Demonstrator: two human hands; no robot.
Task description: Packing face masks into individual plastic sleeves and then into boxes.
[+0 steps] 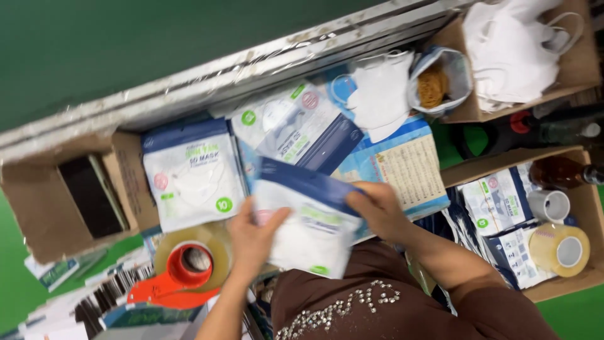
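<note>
Both hands hold one flat mask pouch (311, 220), white with a dark blue top band, just above the lap in the middle of the view. The left hand (251, 236) grips its lower left edge with the fingers spread over the face; the right hand (377, 211) pinches the blue band at the upper right corner. A firm hold near opposite corners, as here, seems the best way to keep the soft pouch flat and stop it sagging.

Behind it on the counter (440, 145) lie more pouches of the same kind: one flat to the left (192, 173), one tilted behind (296, 129). A loose white mask (380, 94) rests further back. Left of the lap sits a tape dispenser (185, 267), orange with a clear roll. To the right, a cardboard box (566, 280) holds pouches and two tape rolls; another box (579, 69) at the top right holds white masks.
</note>
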